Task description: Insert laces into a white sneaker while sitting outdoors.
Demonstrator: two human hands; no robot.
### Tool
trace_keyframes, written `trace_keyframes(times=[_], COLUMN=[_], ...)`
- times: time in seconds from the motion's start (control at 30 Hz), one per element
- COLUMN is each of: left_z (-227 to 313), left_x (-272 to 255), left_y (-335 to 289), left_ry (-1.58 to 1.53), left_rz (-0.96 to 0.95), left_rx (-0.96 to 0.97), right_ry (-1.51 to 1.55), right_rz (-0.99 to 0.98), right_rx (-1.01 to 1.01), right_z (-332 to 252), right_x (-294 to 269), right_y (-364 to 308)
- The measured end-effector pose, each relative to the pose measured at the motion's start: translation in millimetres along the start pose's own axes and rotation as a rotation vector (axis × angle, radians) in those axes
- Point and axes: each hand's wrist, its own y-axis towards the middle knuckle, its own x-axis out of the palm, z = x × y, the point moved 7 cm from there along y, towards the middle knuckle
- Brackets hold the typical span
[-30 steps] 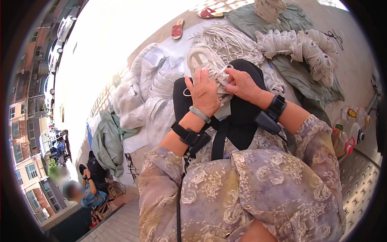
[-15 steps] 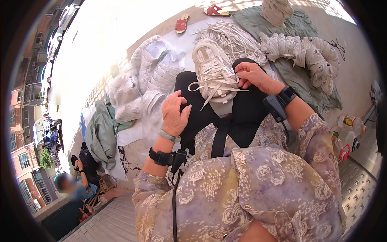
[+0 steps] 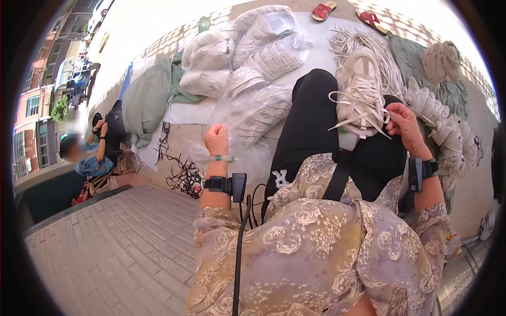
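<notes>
A white-grey sneaker (image 3: 360,87) lies across my black-clad thighs, its toe away from me. Loose off-white laces (image 3: 363,105) loop over its upper. My right hand (image 3: 403,126) is at the sneaker's right side, fingers curled and closed against its edge beside the laces; I cannot tell whether a lace is also between them. Out to the left, my left hand (image 3: 216,141) makes a closed fist next to a clear plastic bag (image 3: 253,87) of white shoes. What the fist holds, if anything, is hidden. Both wrists carry strapped black devices.
A bundle of white laces (image 3: 348,45) lies beyond the sneaker. White shoes (image 3: 448,131) stand in a row at right. Red sandals (image 3: 322,10) lie at the far edge. Tangled black cords (image 3: 184,176) are at left, near a seated person (image 3: 95,155).
My view has swung left. My left hand has moved away from the sneaker, left toward the plastic bag, and its fingers have closed. My right hand stays at the sneaker's side.
</notes>
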Motion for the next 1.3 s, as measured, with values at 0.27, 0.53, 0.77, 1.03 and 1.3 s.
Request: trace_keyframes(times=[0.27, 0.53, 0.77, 1.03, 1.3], left_z=[-105, -70, 109, 231, 240], left_x=[-44, 41, 106, 181, 212], left_y=[-19, -16, -11, -82, -116], left_ry=[0.055, -0.249, -0.258, -0.149, 0.189], left_rz=[0.272, -0.172, -0.418, -0.841, -0.789], left_rx=[-0.256, -0.282, 0.243, 0.744, 1.031], right_ry=[0.044, 0.094, 0.107, -0.411, -0.835], right_rz=[0.020, 0.018, 0.070, 0.004, 0.103], right_rx=[0.008, 0.066, 0.042, -0.299, -0.265], right_z=[-6, 1, -1, -17, -19], right_x=[2, 12, 1, 27, 36], right_y=[1, 7, -5, -9, -14])
